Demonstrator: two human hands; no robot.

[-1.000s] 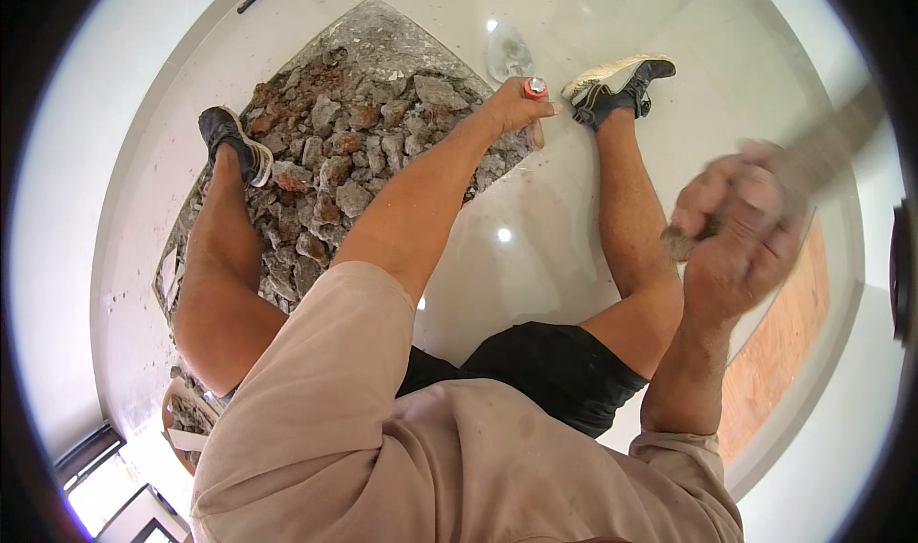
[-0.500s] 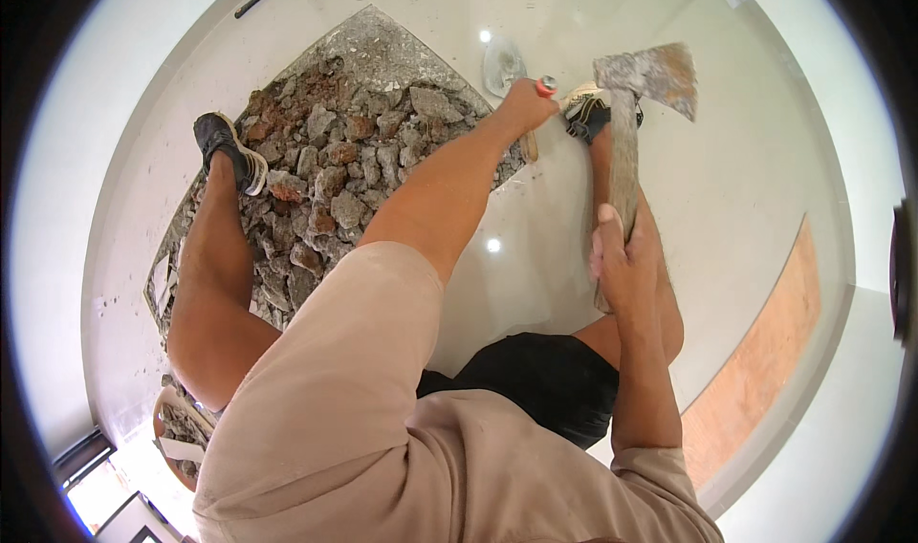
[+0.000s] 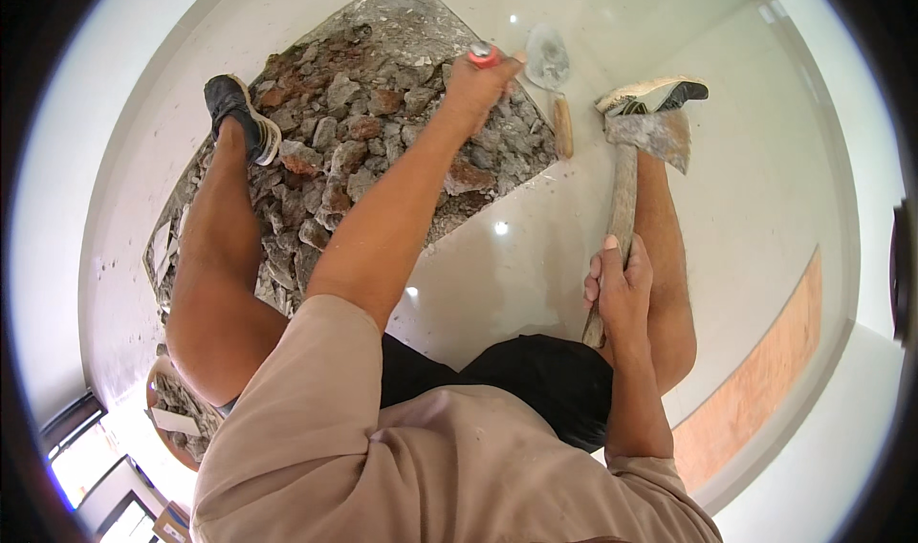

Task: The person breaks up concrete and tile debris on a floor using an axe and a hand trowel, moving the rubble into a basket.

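Note:
My left hand (image 3: pixel 472 94) is closed around a chisel with a red grip (image 3: pixel 484 55); its round metal end points up, and its lower part is hidden behind the hand. It is over the far right part of a patch of broken grey and reddish rubble (image 3: pixel 349 132). My right hand (image 3: pixel 620 285) grips the lower part of an axe's wooden handle (image 3: pixel 624 194). The worn, dusty axe head (image 3: pixel 660 140) is raised in front of my right shoe, its blade facing right and its blunt side toward the chisel.
A trowel (image 3: pixel 563 127) with a wooden handle lies on the pale tile floor (image 3: pixel 516 285), close to the rubble's right corner. My feet stand on either side. At the lower left is a round container (image 3: pixel 153 390) holding debris. A plywood strip (image 3: pixel 746 380) runs along the right.
My left hand has moved left with the chisel, from beside the trowel to over the rubble. The axe has come down and nearer to me. The view has shifted, and my right shoe shows more.

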